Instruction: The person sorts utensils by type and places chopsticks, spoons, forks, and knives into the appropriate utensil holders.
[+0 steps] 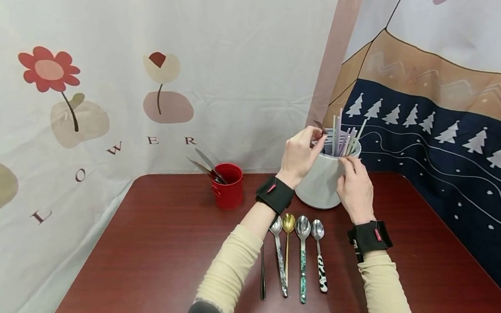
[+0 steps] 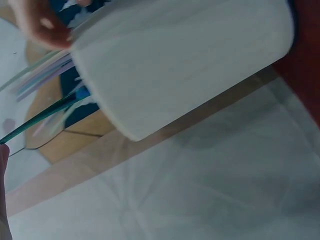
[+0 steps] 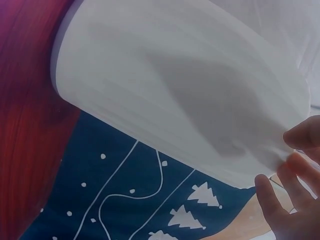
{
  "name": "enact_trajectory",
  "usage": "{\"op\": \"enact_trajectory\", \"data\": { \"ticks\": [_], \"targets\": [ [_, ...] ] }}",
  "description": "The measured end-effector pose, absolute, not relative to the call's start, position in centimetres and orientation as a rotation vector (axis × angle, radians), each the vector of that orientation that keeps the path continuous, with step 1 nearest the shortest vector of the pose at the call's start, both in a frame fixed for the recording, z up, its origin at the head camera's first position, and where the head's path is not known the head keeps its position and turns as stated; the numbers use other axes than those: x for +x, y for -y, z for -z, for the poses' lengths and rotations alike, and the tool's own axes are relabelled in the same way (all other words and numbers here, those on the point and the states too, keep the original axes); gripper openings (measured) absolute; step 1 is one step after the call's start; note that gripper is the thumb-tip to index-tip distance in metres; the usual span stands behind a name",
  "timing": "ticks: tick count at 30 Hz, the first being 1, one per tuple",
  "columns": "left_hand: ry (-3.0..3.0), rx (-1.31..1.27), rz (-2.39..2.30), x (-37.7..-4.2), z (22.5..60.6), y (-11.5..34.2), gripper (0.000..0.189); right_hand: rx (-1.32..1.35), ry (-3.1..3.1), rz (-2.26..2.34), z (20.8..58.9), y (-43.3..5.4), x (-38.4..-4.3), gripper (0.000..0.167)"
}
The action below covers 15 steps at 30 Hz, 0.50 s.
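Note:
My left hand [image 1: 301, 150] is at the left rim of a tall white container [image 1: 320, 183], its fingertips pinching a slim utensil. That utensil [image 2: 37, 119] shows teal-green in the left wrist view, running from the container's mouth to my fingertips; a dark reddish end pokes up above them in the head view. My right hand [image 1: 356, 186] grips the container's front right rim, with the thumb [image 3: 302, 135] against the outer wall. Several pastel purple and green sticks [image 1: 347, 140] stand upright in the container.
Several spoons [image 1: 303, 230] lie in a row in front of the container, a dark thin handle [image 1: 263, 274] partly hidden by my left forearm. Left of it, a red cup [image 1: 227, 193] holds knives [image 1: 206, 163] leaning left. Printed cloths hang behind the dark red table [image 1: 161, 247].

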<state>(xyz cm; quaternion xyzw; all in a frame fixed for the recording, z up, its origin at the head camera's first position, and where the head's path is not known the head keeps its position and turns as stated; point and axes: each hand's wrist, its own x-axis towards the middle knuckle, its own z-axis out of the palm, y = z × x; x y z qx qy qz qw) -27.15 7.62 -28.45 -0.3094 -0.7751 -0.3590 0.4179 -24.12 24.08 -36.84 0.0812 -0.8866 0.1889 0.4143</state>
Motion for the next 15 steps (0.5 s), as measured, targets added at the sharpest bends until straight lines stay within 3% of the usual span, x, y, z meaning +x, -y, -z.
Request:
{"op": "enact_trajectory", "data": {
  "ticks": [15],
  "targets": [
    [2.288,-0.76,0.684,-29.2,30.7,-9.4,0.015,0.225,2.234,-0.483,36.8,-23.9,-24.0,0.041]
  ]
}}
